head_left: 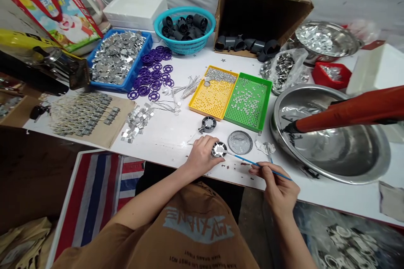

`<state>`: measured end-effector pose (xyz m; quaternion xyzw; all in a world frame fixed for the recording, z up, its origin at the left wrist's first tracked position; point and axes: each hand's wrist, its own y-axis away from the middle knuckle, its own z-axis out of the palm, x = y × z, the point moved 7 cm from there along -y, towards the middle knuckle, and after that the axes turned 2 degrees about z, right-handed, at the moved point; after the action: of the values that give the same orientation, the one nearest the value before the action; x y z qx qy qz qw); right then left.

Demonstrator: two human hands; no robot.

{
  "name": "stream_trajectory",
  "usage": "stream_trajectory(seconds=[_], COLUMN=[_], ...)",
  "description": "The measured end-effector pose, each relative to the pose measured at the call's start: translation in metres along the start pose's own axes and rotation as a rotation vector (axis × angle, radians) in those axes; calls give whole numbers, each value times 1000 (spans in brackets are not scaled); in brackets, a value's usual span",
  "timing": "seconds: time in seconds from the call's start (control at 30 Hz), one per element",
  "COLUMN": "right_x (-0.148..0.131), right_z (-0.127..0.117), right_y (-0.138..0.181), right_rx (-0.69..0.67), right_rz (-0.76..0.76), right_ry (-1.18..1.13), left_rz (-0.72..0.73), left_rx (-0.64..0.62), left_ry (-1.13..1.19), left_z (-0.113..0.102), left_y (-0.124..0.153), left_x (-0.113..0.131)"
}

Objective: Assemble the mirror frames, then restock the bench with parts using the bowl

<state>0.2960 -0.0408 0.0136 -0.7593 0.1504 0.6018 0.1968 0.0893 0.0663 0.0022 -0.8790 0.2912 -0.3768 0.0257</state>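
My left hand (203,155) is closed around a small round black part (219,149) with a pale spoked face, at the table's front edge. Between the fingers of my right hand (277,185) is a thin blue brush (249,161). Its tip touches the face of the round part. Just behind my left hand lies a similar black round part (208,124) with a wire at its side. A shallow clear round dish (240,142) stands right of the held part. Crumpled white paper (264,147) lies beyond the brush.
Yellow (208,100) and green trays (267,105) of small metal pieces stand ahead. A steel bowl (331,172) is at right, with an orange-red tool (353,111) reaching over it. Purple rings (154,86), metal plates (135,122) and wired parts (85,113) lie left.
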Motion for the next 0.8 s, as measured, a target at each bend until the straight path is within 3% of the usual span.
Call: stream_trajectory(seconds=[0.33, 0.57, 0.8], right_x=[-2, 9, 57], right_z=[2, -27, -16], right_y=[-1, -10, -15], right_rx=[-40, 370, 333], right_rz=[-8, -17, 228], right_ry=[-14, -183, -219], left_rz=[-11, -53, -107], left_rx=[-9, 29, 64], left_ry=[-1, -22, -82], left_z=[2, -5, -13], left_y=[2, -5, -20], left_x=[0, -10, -30])
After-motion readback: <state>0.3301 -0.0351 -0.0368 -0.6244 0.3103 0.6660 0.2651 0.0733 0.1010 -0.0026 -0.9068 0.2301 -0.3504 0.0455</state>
